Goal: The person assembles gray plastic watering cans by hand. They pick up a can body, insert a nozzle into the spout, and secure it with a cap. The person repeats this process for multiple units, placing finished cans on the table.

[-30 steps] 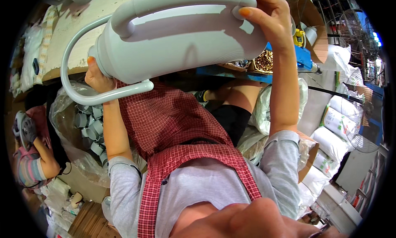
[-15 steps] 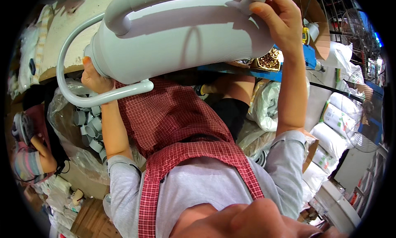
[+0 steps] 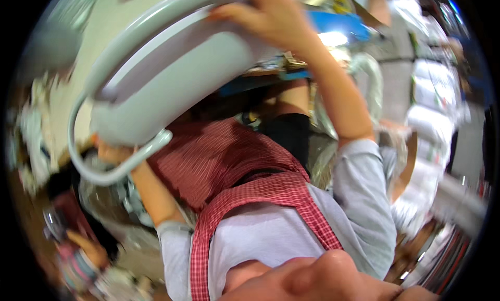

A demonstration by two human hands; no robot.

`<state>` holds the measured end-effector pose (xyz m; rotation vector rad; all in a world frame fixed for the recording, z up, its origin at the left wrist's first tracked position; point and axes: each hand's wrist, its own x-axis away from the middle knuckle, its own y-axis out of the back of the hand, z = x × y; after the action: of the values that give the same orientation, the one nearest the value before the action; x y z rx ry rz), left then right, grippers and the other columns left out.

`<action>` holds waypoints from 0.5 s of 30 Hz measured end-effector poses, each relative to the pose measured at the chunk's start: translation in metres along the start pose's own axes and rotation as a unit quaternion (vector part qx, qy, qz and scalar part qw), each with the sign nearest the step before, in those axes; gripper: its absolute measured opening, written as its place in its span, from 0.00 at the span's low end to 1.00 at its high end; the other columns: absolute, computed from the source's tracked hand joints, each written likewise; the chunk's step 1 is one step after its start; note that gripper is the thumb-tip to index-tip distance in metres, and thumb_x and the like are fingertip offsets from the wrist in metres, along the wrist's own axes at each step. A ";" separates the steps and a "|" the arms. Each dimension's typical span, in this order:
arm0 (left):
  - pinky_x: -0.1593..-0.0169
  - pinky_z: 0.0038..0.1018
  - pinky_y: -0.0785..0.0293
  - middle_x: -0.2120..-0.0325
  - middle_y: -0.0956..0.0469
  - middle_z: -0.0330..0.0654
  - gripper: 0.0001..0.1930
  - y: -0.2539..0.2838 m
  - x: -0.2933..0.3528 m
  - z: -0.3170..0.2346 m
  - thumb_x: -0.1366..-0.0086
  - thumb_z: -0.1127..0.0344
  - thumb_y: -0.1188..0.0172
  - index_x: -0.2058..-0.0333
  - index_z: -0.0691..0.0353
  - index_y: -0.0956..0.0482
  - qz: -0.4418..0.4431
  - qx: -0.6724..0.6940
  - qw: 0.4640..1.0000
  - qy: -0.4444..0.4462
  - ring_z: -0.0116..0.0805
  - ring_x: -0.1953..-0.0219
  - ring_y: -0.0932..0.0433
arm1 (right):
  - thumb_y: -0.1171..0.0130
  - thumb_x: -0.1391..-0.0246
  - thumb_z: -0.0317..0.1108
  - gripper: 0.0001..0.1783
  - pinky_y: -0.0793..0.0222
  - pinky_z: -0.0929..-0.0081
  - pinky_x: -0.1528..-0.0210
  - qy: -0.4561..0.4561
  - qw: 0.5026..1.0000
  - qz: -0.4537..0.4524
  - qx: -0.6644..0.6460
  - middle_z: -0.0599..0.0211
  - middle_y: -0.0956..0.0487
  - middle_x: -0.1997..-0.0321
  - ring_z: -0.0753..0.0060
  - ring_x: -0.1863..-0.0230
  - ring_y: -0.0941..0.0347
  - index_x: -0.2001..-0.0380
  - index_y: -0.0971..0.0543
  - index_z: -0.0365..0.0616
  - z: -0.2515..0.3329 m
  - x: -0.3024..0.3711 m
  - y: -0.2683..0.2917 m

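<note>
A large pale grey plastic jug (image 3: 177,77), with a long side handle (image 3: 130,35) and a thin curved hoop (image 3: 78,160) at its left end, is held up over the work table, tilted with its right end higher and farther off. My right hand (image 3: 271,17) grips the far right end, thumb along the handle side. My left hand (image 3: 112,151) holds the lower left end, next to the hoop; most of its fingers are hidden behind the jug. The view is smeared by motion.
A clear plastic bag of grey plastic rings (image 3: 133,204) stands below left. The pale table top (image 3: 112,14) lies beyond the jug, with a blue fixture (image 3: 336,26) to its right. White sacks (image 3: 429,124) are stacked at right. Another person (image 3: 83,254) is at lower left.
The jug has moved left and tilted more steeply, its left end coming lower in view. Both hands have travelled with it and kept hold. The whole view has shifted and blurred.
</note>
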<state>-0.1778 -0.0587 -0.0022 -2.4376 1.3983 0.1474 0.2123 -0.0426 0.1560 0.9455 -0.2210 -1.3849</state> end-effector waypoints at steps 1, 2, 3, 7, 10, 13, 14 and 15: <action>0.69 0.32 0.23 0.74 0.20 0.44 0.14 0.004 -0.004 -0.002 0.36 0.58 0.42 0.70 0.65 0.24 0.002 -0.078 0.995 -0.055 0.33 0.71 0.21 | 0.33 0.55 0.43 0.18 0.29 0.64 0.51 0.074 0.992 -0.101 0.011 0.57 0.19 0.61 0.54 0.55 0.24 0.61 0.17 0.45 -0.006 0.001 -0.007; 0.71 0.32 0.24 0.75 0.20 0.44 0.14 0.007 -0.004 -0.002 0.35 0.59 0.44 0.71 0.66 0.24 0.000 -0.113 0.990 -0.085 0.33 0.73 0.21 | 0.33 0.56 0.43 0.19 0.29 0.62 0.52 0.127 0.981 -0.149 0.016 0.59 0.20 0.63 0.54 0.57 0.24 0.60 0.17 0.46 -0.008 -0.002 -0.012; 0.73 0.32 0.24 0.75 0.20 0.44 0.15 0.010 -0.004 -0.002 0.33 0.59 0.45 0.71 0.67 0.24 -0.008 -0.141 0.984 -0.112 0.34 0.74 0.22 | 0.34 0.56 0.45 0.20 0.32 0.61 0.50 0.111 0.983 -0.145 0.033 0.61 0.20 0.62 0.55 0.55 0.25 0.60 0.17 0.48 -0.006 -0.001 -0.014; 0.80 0.32 0.27 0.79 0.21 0.46 0.21 0.002 0.000 -0.002 0.28 0.61 0.51 0.75 0.72 0.22 -0.039 -0.193 0.965 -0.176 0.35 0.80 0.24 | 0.38 0.52 0.55 0.21 0.45 0.55 0.39 0.058 0.980 -0.162 0.102 0.68 0.20 0.56 0.65 0.47 0.27 0.57 0.17 0.60 0.001 0.002 -0.022; 0.77 0.33 0.27 0.77 0.21 0.46 0.21 0.006 -0.002 -0.006 0.28 0.60 0.52 0.73 0.72 0.23 -0.053 -0.202 0.965 -0.161 0.35 0.78 0.24 | 0.36 0.53 0.53 0.20 0.47 0.51 0.37 0.039 0.965 -0.238 0.107 0.68 0.20 0.60 0.64 0.50 0.26 0.58 0.17 0.59 0.000 0.006 -0.039; 0.74 0.33 0.27 0.74 0.21 0.47 0.21 -0.002 0.001 -0.012 0.28 0.58 0.52 0.71 0.72 0.23 -0.023 -0.196 0.968 -0.158 0.36 0.76 0.23 | 0.35 0.53 0.47 0.19 0.53 0.44 0.33 0.016 0.954 -0.291 0.072 0.69 0.21 0.59 0.65 0.48 0.28 0.58 0.18 0.55 0.002 0.013 -0.051; 0.73 0.33 0.27 0.74 0.21 0.47 0.21 -0.011 0.002 -0.014 0.28 0.58 0.52 0.70 0.72 0.23 -0.009 -0.188 0.969 -0.160 0.36 0.75 0.23 | 0.35 0.52 0.46 0.19 0.54 0.43 0.32 0.016 0.947 -0.315 0.066 0.69 0.21 0.59 0.65 0.47 0.28 0.57 0.19 0.54 -0.001 0.018 -0.051; 0.72 0.33 0.27 0.73 0.21 0.47 0.21 -0.007 0.000 -0.019 0.28 0.58 0.52 0.70 0.72 0.23 -0.008 -0.191 0.968 -0.164 0.36 0.74 0.23 | 0.35 0.52 0.44 0.19 0.55 0.41 0.32 0.026 0.942 -0.331 0.049 0.70 0.21 0.59 0.66 0.46 0.29 0.56 0.19 0.53 0.000 0.024 -0.060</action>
<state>-0.1728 -0.0613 0.0169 -2.5607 1.2928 0.8482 0.1737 -0.0582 0.1065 1.1985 0.0854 -1.9719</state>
